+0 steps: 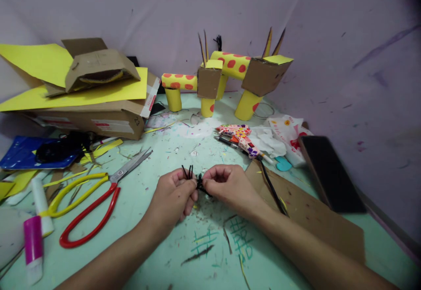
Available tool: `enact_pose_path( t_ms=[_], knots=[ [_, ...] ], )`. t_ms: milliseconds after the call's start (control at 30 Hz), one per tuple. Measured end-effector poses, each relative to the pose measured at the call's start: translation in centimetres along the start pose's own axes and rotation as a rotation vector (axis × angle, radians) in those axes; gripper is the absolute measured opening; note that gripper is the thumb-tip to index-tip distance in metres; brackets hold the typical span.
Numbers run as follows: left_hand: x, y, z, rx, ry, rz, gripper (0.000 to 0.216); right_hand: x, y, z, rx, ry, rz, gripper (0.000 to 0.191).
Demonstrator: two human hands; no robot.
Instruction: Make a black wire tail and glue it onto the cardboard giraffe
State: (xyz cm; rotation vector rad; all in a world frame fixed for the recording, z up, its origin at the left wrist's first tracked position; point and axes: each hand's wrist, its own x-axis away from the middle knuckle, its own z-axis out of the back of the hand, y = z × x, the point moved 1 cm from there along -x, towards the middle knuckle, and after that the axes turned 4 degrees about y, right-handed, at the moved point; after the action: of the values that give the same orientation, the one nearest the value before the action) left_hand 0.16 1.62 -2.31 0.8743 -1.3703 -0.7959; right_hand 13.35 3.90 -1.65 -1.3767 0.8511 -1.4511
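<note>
My left hand (173,195) and my right hand (228,184) meet at the middle of the pale green table (164,246). Both pinch a small bundle of black strands (195,178) between their fingertips. Short black ends stick up above my left thumb. The fingers of both hands are curled closed around the bundle. Behind them, at the back of the table, stand yellow cardboard figures with orange spots (226,77) on tube legs.
Red and yellow scissors (95,193) lie open to the left. Glue sticks (34,230) lie at the left edge. A cardboard box with yellow paper (88,92) sits back left. A patterned glue gun (241,138), crumpled plastic (283,134), a dark phone (329,171) and a cardboard sheet (312,211) lie right.
</note>
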Motion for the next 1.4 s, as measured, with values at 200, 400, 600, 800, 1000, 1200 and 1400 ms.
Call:
enact_pose_path(
  t_ms=[200,400,600,800,1000,1200,1400],
  knots=[
    [0.0,0.2,0.1,0.07,-0.041,-0.027,0.016,0.0,0.0,0.2,-0.052,-0.035,0.002,0.005],
    [0.1,0.3,0.0,-0.005,-0.035,0.01,0.015,0.0,0.1,0.1,-0.034,-0.07,0.022,0.004],
    [0.0,0.1,-0.1,-0.015,0.01,0.0,0.008,-0.1,0.4,0.2,-0.006,-0.063,0.019,0.008],
    [0.0,0.2,0.0,0.04,0.024,-0.023,0.011,-0.3,0.9,0.3,0.116,-0.137,0.03,0.007],
    [-0.2,-0.2,0.0,0.028,0.008,-0.013,0.013,-0.3,-0.1,1.2,0.041,-0.116,0.02,0.028],
    [0.0,-0.1,0.0,-0.013,-0.033,-0.004,0.014,0.0,-0.2,0.6,-0.165,-0.219,-0.062,0.045],
    [0.2,0.3,-0.1,-0.028,-0.024,0.007,0.014,-0.5,0.7,0.5,-0.037,-0.133,0.026,0.033]
  ],
)
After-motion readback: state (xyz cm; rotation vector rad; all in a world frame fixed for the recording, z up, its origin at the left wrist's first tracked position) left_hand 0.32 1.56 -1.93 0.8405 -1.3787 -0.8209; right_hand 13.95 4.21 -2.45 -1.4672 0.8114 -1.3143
